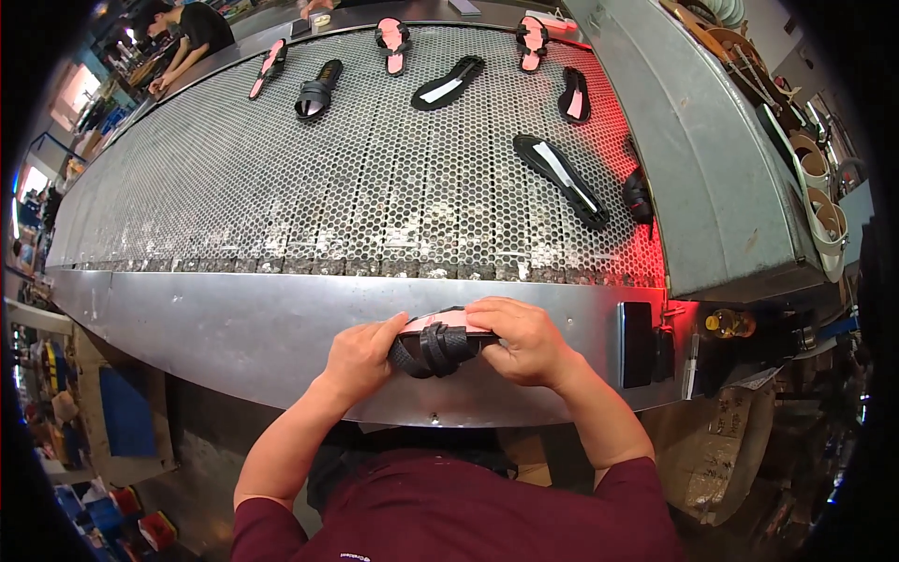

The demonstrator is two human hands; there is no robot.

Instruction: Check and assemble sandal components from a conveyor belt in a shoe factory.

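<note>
Surface: a wide perforated metal conveyor belt (pixel 281 187) ran across the view, edged at the near side by a smooth steel ledge (pixel 234 337).
Room: a cluttered workshop, with a blue crate (pixel 126 412) on the floor at far left, a person in a black shirt (pixel 192 33) bent over the belt's far left corner, and a grey metal housing (pixel 702 178) rising at right, lit by a red glow along its base.
On the belt: a pink-lined sole (pixel 270 67) and a black strapped sandal (pixel 316 91) lay at the far left, a black insole (pixel 448 82) near the middle, and a long black sole (pixel 560 180) toward the right, all well apart from one another.
Left hand (pixel 361 356): fingers curled around the left end of a sandal.
Sandal (pixel 440 342): black straps, pink footbed, held over the steel ledge between both hands, close to the person's body.
Right hand (pixel 524 339): clasped over the sandal's right end, fingertips pressing on the pink footbed.
Wearer: a dark red shirt (pixel 468 510) filled the lower edge.
</note>
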